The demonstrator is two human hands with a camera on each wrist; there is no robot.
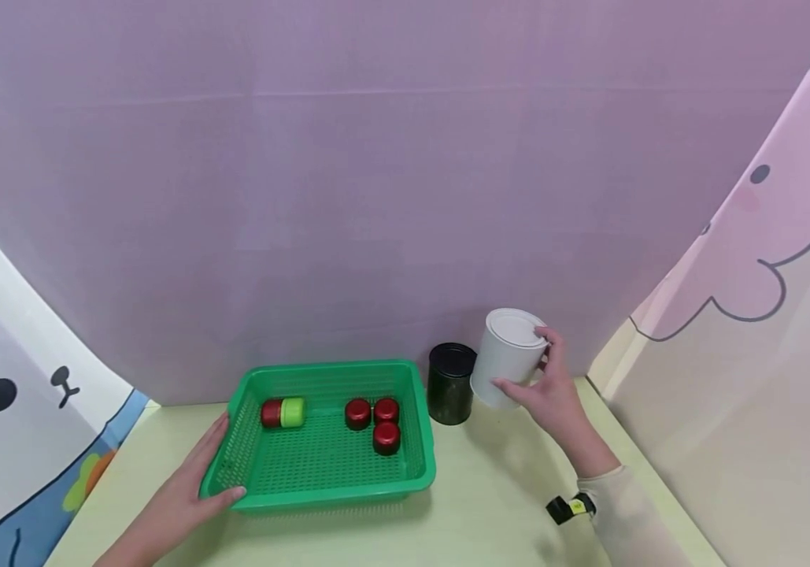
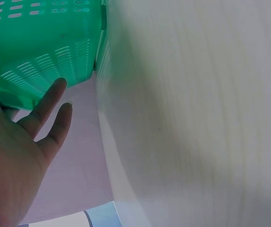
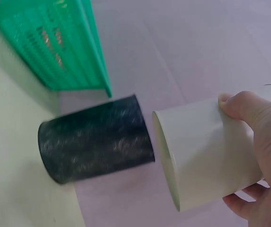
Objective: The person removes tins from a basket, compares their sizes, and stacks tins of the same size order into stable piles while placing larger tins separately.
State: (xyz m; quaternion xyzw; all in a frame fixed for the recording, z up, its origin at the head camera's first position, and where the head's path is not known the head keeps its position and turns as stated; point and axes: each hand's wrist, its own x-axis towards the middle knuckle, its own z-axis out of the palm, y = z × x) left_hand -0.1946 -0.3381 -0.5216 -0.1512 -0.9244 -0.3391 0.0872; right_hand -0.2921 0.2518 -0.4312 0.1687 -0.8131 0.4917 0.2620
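My right hand [image 1: 553, 394] grips a white can [image 1: 507, 358], with the thumb on one side and fingers on the other. It is tilted and held beside a black can [image 1: 450, 386] that stands upright. In the right wrist view the white can's rimmed lower end [image 3: 166, 161] faces the black can's top. My left hand [image 1: 188, 488] holds the near left corner of a green basket [image 1: 334, 498], thumb over the front rim. Two fingers [image 2: 50, 104] stretch beneath the rim in the left wrist view.
Inside the basket, several short red cylinders stand towards the right, one of them a red cylinder [image 1: 386, 438]. A red piece [image 1: 271, 413] and a lime-green piece [image 1: 293, 412] lie end to end at left. A purple backdrop [image 1: 390, 197] rises behind the pale table [image 1: 490, 504], with printed panels on both sides.
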